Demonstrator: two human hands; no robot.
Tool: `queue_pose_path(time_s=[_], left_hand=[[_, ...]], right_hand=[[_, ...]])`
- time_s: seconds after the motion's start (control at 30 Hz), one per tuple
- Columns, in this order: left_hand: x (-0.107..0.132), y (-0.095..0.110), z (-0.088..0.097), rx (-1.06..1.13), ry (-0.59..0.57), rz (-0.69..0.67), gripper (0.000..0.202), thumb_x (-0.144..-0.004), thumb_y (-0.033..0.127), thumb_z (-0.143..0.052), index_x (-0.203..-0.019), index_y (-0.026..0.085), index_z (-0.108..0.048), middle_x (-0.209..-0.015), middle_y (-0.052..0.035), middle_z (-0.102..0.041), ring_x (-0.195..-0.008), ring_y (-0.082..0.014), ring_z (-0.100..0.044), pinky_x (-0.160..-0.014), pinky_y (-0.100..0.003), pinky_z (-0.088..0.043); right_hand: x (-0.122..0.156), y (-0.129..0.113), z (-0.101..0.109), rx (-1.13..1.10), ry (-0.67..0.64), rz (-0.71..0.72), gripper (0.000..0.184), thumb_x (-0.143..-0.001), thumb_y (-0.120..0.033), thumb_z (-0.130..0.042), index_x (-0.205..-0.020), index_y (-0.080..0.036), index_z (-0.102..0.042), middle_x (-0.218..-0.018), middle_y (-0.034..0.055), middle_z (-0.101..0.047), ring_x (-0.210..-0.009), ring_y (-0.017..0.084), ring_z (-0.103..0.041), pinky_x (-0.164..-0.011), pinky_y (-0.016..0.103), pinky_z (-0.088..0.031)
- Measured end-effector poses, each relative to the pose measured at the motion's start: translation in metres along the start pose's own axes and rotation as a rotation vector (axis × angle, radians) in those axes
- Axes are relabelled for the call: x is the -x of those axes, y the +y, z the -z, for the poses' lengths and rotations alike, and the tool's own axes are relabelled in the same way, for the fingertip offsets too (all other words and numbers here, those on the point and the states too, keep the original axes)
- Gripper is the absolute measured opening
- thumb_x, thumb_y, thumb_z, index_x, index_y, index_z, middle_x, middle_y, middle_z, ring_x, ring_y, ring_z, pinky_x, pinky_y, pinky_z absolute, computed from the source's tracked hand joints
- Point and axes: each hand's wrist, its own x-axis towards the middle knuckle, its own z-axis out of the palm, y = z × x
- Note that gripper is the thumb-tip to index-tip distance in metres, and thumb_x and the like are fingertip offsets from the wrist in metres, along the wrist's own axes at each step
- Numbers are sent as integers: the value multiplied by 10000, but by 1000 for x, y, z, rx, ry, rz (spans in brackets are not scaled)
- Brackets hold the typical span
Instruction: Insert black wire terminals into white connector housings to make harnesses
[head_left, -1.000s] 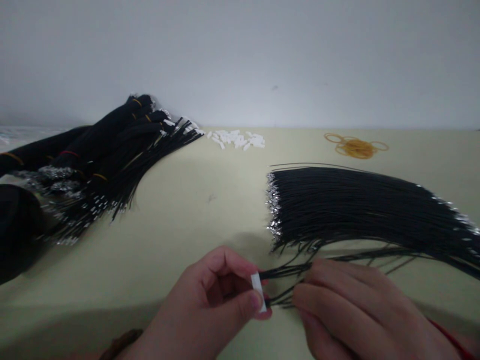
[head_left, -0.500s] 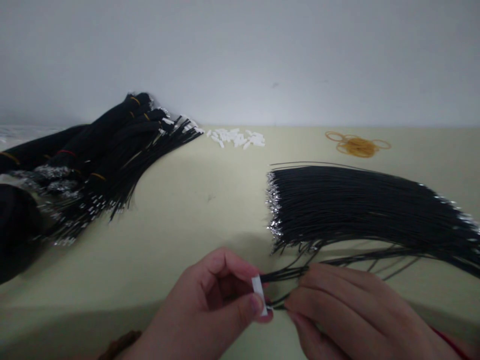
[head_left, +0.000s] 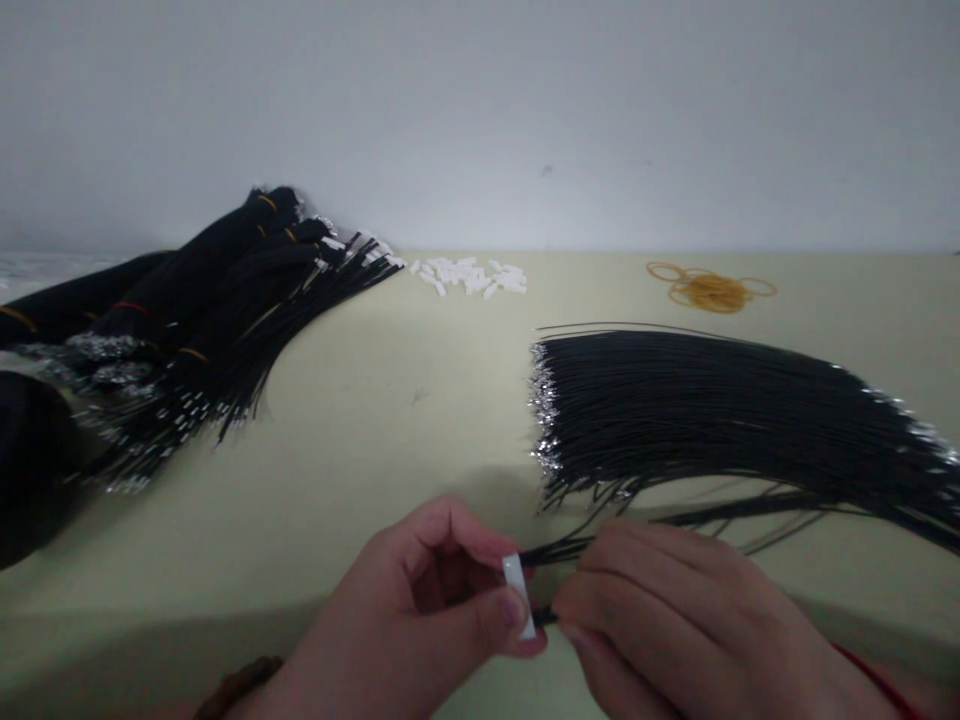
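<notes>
Between thumb and fingers, my left hand (head_left: 435,610) pinches a white connector housing (head_left: 518,594), held upright. Several black wires (head_left: 555,551) run from the housing's right side toward my right hand (head_left: 667,620). The right fingers are closed around black wire close to the housing's lower end, and the wire tip there is hidden. Beyond the hands lies a wide sheaf of black wires (head_left: 697,405) with shiny metal terminals at both ends.
At the left, bundles of black wires (head_left: 225,270) are tied with bands. Small white housings (head_left: 469,275) lie loose near the wall (head_left: 480,120). Yellow rubber bands (head_left: 712,290) sit at the back right of the pale table (head_left: 375,400).
My right hand has moved left, closer to the housing, so less of the lower wire shows between the hands. My left hand keeps its pinch on the housing.
</notes>
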Motion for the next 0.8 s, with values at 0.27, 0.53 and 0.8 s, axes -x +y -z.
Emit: queue_pose_path(time_s=[0.27,0.53,0.8], left_hand=[[2,1,-2,67,36,3,176,-665,141,-738,-667,137,-562,-571,19,-657,-540,-95,-617,-579,-196,-494],[-1,-2,0,43,23,-31,191,-659,177,-753,-672,137,-566,-577,9,-669,-550,-90,-618,-570,-171,-472],[0,1,2,1,32,-26,167,-671,146,-737,-695,138,-572,-598,8,-652,-567,-92,-588,-571,-182,-457]], right_hand=[[-19,48,8,218,-65,-37,218,-902,-189,-400,-946,-105,-597,-971,42,-505,-921,115,-442,-836,254,-371],[-18,50,9,223,10,16,188,-897,-173,-420,-852,-87,-581,-947,53,-518,-912,117,-463,-817,273,-385],[-6,6,10,106,118,115,288,-912,-94,-328,-784,-150,-580,-863,10,-545,-914,95,-498,-828,243,-390]])
